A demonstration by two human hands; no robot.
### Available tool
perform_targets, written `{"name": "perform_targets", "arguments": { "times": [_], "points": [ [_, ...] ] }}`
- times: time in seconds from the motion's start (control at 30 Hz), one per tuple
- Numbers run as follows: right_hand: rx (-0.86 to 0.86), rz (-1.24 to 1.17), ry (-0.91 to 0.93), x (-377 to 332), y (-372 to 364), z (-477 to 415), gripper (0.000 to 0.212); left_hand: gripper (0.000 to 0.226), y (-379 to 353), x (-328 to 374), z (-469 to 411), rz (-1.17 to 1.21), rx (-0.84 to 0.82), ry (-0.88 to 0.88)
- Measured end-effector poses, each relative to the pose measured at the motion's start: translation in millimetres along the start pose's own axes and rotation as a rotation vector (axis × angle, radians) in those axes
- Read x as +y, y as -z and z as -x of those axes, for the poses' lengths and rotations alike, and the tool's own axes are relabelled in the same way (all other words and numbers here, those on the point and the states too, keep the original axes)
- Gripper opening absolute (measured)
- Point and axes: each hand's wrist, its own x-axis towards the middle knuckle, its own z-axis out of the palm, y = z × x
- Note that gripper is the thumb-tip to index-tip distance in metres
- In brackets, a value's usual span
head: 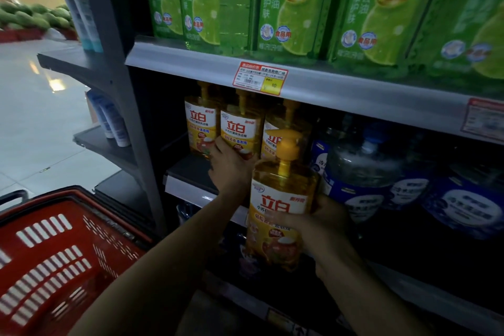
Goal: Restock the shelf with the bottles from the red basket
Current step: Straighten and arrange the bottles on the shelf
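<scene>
A yellow pump bottle of dish soap (281,199) is held upright in front of the middle shelf (188,172), with my right hand (324,224) wrapped around its lower right side. My left hand (231,169) reaches onto the shelf and rests against the base of a matching yellow bottle (240,128) standing there. Two more such bottles stand on that shelf, one (199,123) to the left and one (275,133) behind the held bottle. The red basket (54,251) sits at the lower left; its visible inside shows no bottles.
Green boxed detergent packs (294,8) fill the upper shelf, whose edge carries a red price tag (260,78). Large blue-labelled water jugs (381,177) stand right of the yellow bottles. Tubes (114,123) sit on a side shelf at the left. A shiny aisle floor lies beyond.
</scene>
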Motion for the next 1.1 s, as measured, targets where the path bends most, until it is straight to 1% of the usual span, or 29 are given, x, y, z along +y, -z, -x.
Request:
{"name": "perform_targets", "arguments": {
  "times": [0.1, 0.23, 0.3, 0.37, 0.43, 0.53, 0.67, 0.83, 0.93, 1.03, 1.1],
  "points": [
    [-0.009, -0.001, -0.004, -2, 4, 5, 0.050, 0.108, 10, -1, 5, 0.000, -0.025, 0.000],
    [0.024, -0.004, -0.002, -5, 10, 12, 0.051, 0.083, 24, 4, 25, 0.021, -0.028, -0.082],
    [0.032, -0.015, -0.008, -6, 15, 16, 0.051, 0.075, 28, 6, 32, 0.051, -0.030, -0.109],
    [0.033, -0.022, -0.009, -7, 22, 21, 0.052, 0.068, 31, 9, 37, 0.108, -0.095, -0.104],
    [0.039, -0.030, -0.007, -6, 28, 24, 0.051, 0.067, 29, 6, 37, 0.141, -0.177, -0.093],
    [0.042, -0.053, -0.030, -5, 41, 30, 0.048, 0.074, 25, 9, 41, 0.182, -0.279, -0.105],
    [0.055, -0.078, -0.046, -4, 55, 35, 0.047, 0.086, 14, 18, 50, 0.253, -0.360, -0.132],
    [0.083, -0.077, -0.043, 0, 66, 33, 0.053, 0.110, -17, 7, 43, 0.288, -0.319, -0.128],
    [0.076, -0.048, -0.045, 0, 69, 32, 0.053, 0.112, -6, 32, 62, 0.278, -0.270, -0.129],
    [0.081, -0.013, -0.044, 0, 72, 31, 0.052, 0.110, -11, 35, 69, 0.356, -0.232, -0.133],
    [0.081, 0.005, -0.050, 0, 72, 30, 0.053, 0.120, -17, 29, 67, 0.403, -0.219, -0.116]
  ]
}}
